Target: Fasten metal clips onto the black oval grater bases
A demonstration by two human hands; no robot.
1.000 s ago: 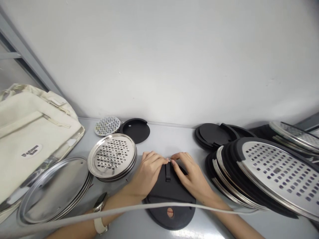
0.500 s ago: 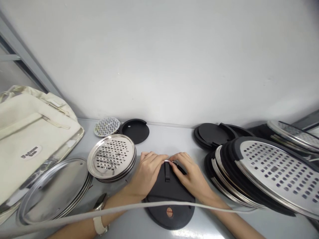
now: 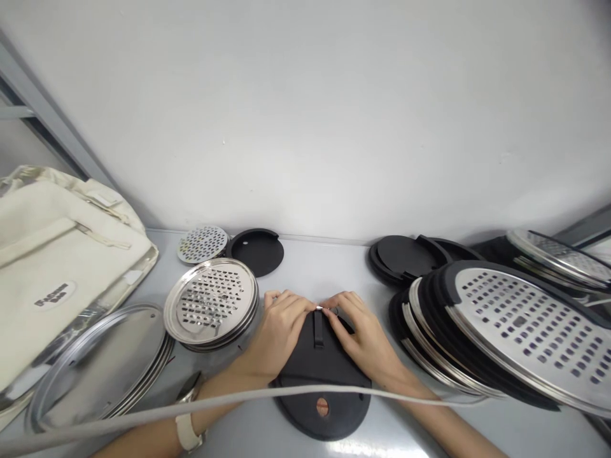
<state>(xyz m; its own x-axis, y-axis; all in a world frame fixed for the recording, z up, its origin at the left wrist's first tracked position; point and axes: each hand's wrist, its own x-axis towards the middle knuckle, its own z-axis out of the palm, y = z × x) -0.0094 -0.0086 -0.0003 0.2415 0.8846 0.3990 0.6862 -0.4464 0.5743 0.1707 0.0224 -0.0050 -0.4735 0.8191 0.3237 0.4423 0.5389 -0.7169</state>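
A flat black round case (image 3: pixel 305 366) lies in front of me, with a short black strap (image 3: pixel 318 331) at its far end and a small copper-coloured round spot (image 3: pixel 323 407) near its close end. At the strap's tip is a small shiny metal ring (image 3: pixel 319 308), partly hidden by fingers. My left hand (image 3: pixel 281 324) pinches the ring from the left, thumb and forefinger closed. From the right, my right hand (image 3: pixel 365 334) pinches the same ring, its thumb near the strap. Both wrists rest low over the case.
Stacked metal grater discs (image 3: pixel 212 302) and plain metal discs (image 3: pixel 102 369) stand on the left, beside a cream bag (image 3: pixel 81 248). Black round trays (image 3: pixel 405 257) and a leaning stack of perforated discs (image 3: pixel 529 324) fill the right. A white cable (image 3: pixel 382 391) crosses in front.
The view has shifted slightly, moving everything a little to the left. Both hands keep their pinch at the ring, with only slight finger movement.
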